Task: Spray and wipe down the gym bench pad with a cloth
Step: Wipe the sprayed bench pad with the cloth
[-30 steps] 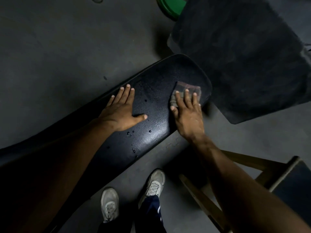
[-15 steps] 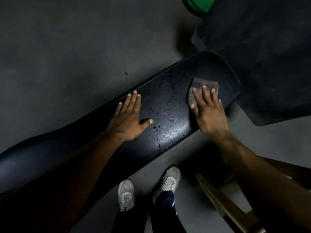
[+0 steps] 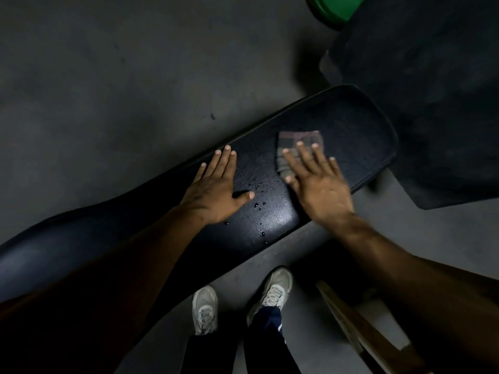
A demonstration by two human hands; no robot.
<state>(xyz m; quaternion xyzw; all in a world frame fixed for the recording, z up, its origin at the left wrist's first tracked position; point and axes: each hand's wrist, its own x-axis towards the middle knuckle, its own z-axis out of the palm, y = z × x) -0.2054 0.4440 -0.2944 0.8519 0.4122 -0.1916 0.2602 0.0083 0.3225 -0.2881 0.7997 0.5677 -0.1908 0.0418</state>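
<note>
Bench pad (image 3: 351,136) runs diagonally across the head view, black grainy vinyl with rounded corners, beaded with water drops (image 3: 258,205) near the middle. Right hand (image 3: 318,182) lies flat, fingers straight, pressing a small folded cloth (image 3: 290,143), greyish and ribbed, onto the pad. Left hand (image 3: 216,190) rests flat on the vinyl too, fingers straight, holding nothing. Dull grey concrete floor (image 3: 108,90) underneath.

bench pad (image 3: 351,125): showing black, finely grained, glinting with clear droplets
cloth (image 3: 290,143): showing grey with a brownish-maroon band along its far edge
floor (image 3: 108,76): showing dull grey, mottled
shoes (image 3: 205,309): showing off-white
trousers (image 3: 266,338): showing dark navy
round object (image 3: 334,6): showing bright green at the top edge
</note>
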